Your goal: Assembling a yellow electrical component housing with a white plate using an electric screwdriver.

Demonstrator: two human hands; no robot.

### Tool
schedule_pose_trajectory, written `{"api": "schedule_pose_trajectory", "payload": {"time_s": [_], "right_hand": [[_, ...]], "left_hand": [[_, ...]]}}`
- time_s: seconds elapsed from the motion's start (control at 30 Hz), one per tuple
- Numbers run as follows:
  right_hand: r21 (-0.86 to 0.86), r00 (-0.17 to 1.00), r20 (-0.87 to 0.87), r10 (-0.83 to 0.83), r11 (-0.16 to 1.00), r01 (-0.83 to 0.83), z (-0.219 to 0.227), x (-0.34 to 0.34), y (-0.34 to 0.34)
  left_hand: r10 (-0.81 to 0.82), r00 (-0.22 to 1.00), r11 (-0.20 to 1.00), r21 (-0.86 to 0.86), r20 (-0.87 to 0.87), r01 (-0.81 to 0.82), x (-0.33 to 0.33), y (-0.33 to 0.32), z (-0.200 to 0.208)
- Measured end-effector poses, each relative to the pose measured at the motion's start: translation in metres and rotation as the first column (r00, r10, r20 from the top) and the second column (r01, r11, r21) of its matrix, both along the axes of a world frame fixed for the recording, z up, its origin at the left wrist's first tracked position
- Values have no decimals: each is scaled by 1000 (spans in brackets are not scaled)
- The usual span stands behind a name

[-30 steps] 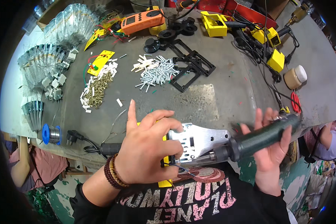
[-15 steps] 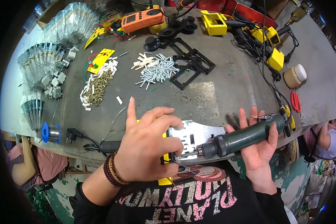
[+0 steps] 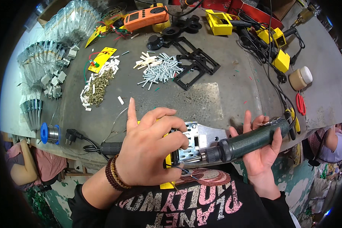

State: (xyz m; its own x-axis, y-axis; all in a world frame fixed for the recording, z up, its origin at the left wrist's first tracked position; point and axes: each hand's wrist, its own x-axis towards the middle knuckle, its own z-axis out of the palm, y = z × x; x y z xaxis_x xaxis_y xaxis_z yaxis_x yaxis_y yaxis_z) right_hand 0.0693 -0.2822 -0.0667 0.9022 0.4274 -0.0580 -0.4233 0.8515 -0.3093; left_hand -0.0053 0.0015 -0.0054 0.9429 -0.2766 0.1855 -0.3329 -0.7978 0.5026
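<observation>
My left hand [image 3: 144, 142] reaches over a slotted silver metal plate [image 3: 207, 135] that is joined to a yellow housing [image 3: 167, 185]. Its thumb and bent fingers grip this piece near the table's front edge, while one finger points outward. In my right hand [image 3: 261, 163] lies a dark green electric screwdriver [image 3: 250, 142], cradled across the palm with the fingers wrapped partly round it. The screwdriver's bit points left, low over the plate's near edge, beside my left fingertips. Whether the bit touches a screw is hidden. A power cord [image 3: 91, 144] with a black plug runs behind my left wrist.
Silver screws [image 3: 161, 70], brass-coloured parts [image 3: 98, 91] and black frames [image 3: 197, 64] lie mid-table. An orange multimeter [image 3: 146, 18] and yellow housings [image 3: 219, 23] are at the back. At the right are a jar [image 3: 300, 78] and red-handled tool [image 3: 300, 103]; solder wire [image 3: 50, 133] is left.
The screwdriver and my right hand have shifted slightly, and my left fingers have moved a little over the metal plate. Both hands keep their holds.
</observation>
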Motion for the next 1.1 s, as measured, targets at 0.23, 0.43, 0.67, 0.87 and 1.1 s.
{"api": "schedule_pose_trajectory", "payload": {"time_s": [0.23, 0.43, 0.67, 0.87, 1.1], "right_hand": [[-59, 995, 61, 81, 995, -78, -4, -10, 4], [-26, 989, 120, 87, 996, -85, -9, -11, 4], [-26, 998, 48, 49, 999, -48, -5, -17, 7], [-4, 978, 184, 100, 995, -101, -12, -24, 1], [-2, 984, 161, 81, 997, -81, -12, -24, 4]], "left_hand": [[4, 1000, 1000, 28, 16, -4, -1, 1, -3], [6, 998, 1000, 11, 56, -6, -1, 0, -5], [22, 998, 1000, 8, 63, -23, -1, 0, -7], [37, 998, 999, 22, 59, -38, -2, -1, -6], [32, 996, 999, 25, 79, -35, -1, -2, -5]]}}
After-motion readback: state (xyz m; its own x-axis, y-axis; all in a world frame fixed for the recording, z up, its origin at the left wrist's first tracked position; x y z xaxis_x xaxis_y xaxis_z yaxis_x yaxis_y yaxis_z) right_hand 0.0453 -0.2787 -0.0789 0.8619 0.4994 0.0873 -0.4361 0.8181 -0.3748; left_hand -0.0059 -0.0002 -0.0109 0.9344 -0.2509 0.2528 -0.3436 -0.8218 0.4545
